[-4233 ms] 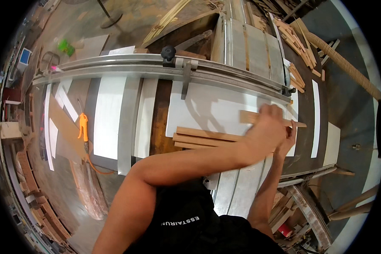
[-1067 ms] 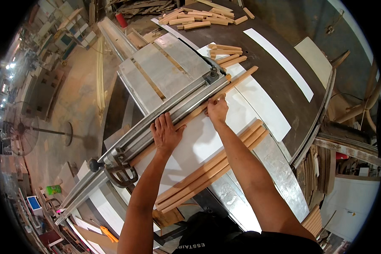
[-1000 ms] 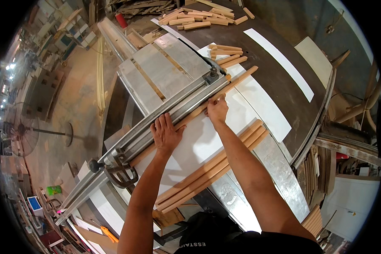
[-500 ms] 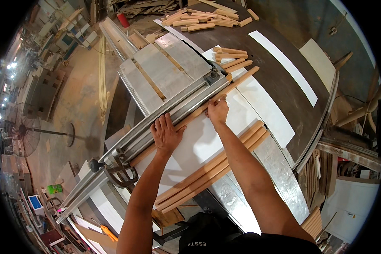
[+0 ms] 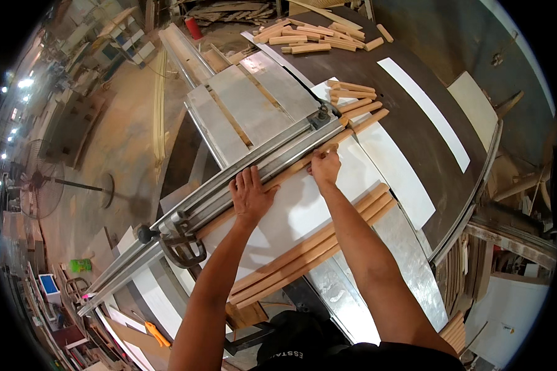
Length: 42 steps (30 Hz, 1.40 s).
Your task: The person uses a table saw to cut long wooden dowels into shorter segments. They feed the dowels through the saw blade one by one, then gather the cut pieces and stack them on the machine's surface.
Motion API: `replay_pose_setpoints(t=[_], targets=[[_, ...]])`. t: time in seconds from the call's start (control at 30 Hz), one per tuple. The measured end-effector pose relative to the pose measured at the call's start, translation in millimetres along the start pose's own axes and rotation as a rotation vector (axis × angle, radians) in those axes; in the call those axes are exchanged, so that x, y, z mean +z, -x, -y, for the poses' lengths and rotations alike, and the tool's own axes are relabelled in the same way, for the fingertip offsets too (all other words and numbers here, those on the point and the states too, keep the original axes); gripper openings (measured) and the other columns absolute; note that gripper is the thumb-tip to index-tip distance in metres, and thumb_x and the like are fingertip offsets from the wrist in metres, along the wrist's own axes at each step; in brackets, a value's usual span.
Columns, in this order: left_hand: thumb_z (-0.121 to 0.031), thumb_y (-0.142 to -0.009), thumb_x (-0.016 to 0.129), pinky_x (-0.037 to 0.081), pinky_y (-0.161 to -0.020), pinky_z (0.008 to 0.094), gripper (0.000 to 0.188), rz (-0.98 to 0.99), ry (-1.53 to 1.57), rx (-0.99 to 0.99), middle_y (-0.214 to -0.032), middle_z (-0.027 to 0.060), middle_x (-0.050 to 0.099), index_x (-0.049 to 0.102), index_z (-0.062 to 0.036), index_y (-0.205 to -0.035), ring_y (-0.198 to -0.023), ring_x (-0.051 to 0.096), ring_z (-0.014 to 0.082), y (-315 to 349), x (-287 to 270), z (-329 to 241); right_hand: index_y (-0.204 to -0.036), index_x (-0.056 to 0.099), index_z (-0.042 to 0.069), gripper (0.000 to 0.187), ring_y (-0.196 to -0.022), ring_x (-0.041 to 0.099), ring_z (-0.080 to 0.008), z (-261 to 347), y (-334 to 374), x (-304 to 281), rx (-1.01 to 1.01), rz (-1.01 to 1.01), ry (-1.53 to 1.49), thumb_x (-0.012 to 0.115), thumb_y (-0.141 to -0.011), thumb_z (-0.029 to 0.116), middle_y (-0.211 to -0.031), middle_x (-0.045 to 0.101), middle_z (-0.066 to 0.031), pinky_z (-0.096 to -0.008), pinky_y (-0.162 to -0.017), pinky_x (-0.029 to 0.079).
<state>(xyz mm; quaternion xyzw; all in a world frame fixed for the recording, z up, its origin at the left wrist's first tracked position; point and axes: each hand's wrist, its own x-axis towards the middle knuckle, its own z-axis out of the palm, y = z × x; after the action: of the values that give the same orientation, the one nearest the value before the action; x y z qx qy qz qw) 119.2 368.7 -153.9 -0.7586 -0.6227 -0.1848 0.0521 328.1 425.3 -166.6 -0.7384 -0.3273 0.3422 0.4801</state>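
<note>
A long, light-brown wooden strip [image 5: 298, 167] lies along the metal fence [image 5: 278, 151] of a sliding table saw. My left hand [image 5: 252, 196] rests with its fingers spread over the fence and its thumb at the strip. Farther along, my right hand [image 5: 325, 167] pinches the same strip between thumb and fingers. Beyond the strip's far end lies a short wooden piece [image 5: 371, 120] in line with it; a break shows between them. Several long wooden strips [image 5: 312, 247] lie side by side on the white board [image 5: 278, 226], under my right forearm.
A black clamp [image 5: 182, 244] sits at the fence's near end. Short cut pieces [image 5: 353, 93] lie past the fence, and a pile of more pieces [image 5: 322, 37] is on the dark tabletop [image 5: 408, 130]. A standing fan [image 5: 40, 179] is at the left.
The view has shifted slightly. A break now shows near the strip's far end, where it looked continuous before. Both hands keep about the same places along the fence.
</note>
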Motion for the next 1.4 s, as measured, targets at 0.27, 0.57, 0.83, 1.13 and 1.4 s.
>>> replay_pose_setpoints(t=[0.27, 0.57, 0.83, 1.13, 1.4], targets=[[-0.036, -0.067, 0.09, 0.033, -0.104, 0.0486, 0.081, -0.105, 0.088, -0.094, -0.123, 0.0144, 0.054, 0.051, -0.0028, -0.13, -0.119, 0.049, 0.0327, -1, -7, -15, -0.13, 0.04, -0.01, 0.05, -0.054, 0.07, -0.0314, -1, -3, 6, -0.016, -0.019, 0.036, 0.063, -0.092, 0.012, -0.069, 0.07, -0.0193, -0.0407, -0.053, 0.058], [-0.029, -0.062, 0.093, 0.033, -0.105, 0.0461, 0.075, -0.139, 0.169, -0.207, -0.116, 0.0138, 0.054, 0.054, -0.0049, -0.122, -0.112, 0.049, 0.0336, -3, -15, -27, -0.125, 0.043, -0.007, 0.044, -0.051, 0.069, -0.027, -5, -7, 7, -0.012, -0.019, -0.017, 0.063, -0.093, 0.014, -0.073, 0.071, -0.0193, -0.0389, -0.046, 0.056], [-0.027, -0.061, 0.093, 0.032, -0.104, 0.0445, 0.075, -0.087, 0.192, -0.245, -0.113, 0.0111, 0.055, 0.057, -0.0046, -0.123, -0.113, 0.05, 0.03, -4, -13, -28, -0.111, 0.044, -0.003, 0.029, -0.049, 0.068, -0.0264, -2, -6, 3, 0.008, -0.013, 0.032, 0.062, -0.093, 0.011, -0.072, 0.07, -0.0197, -0.0368, -0.043, 0.056], [-0.025, -0.063, 0.092, 0.031, -0.108, 0.0471, 0.074, -0.049, 0.205, -0.263, -0.115, 0.0122, 0.055, 0.056, -0.0038, -0.124, -0.118, 0.05, 0.0315, -5, -14, -26, -0.106, 0.044, -0.003, 0.025, -0.049, 0.068, -0.0257, -4, -4, 6, -0.025, -0.028, 0.026, 0.062, -0.094, 0.01, -0.071, 0.07, -0.018, -0.0362, -0.042, 0.055], [-0.026, -0.066, 0.09, 0.03, -0.109, 0.0473, 0.072, -0.059, 0.231, -0.241, -0.115, 0.012, 0.054, 0.055, -0.0029, -0.124, -0.117, 0.049, 0.0312, -2, -13, -25, -0.112, 0.041, -0.004, 0.032, -0.047, 0.066, -0.0256, -7, -5, 2, 0.017, -0.013, 0.011, 0.064, -0.093, 0.009, -0.074, 0.068, -0.0195, -0.0368, -0.039, 0.054]])
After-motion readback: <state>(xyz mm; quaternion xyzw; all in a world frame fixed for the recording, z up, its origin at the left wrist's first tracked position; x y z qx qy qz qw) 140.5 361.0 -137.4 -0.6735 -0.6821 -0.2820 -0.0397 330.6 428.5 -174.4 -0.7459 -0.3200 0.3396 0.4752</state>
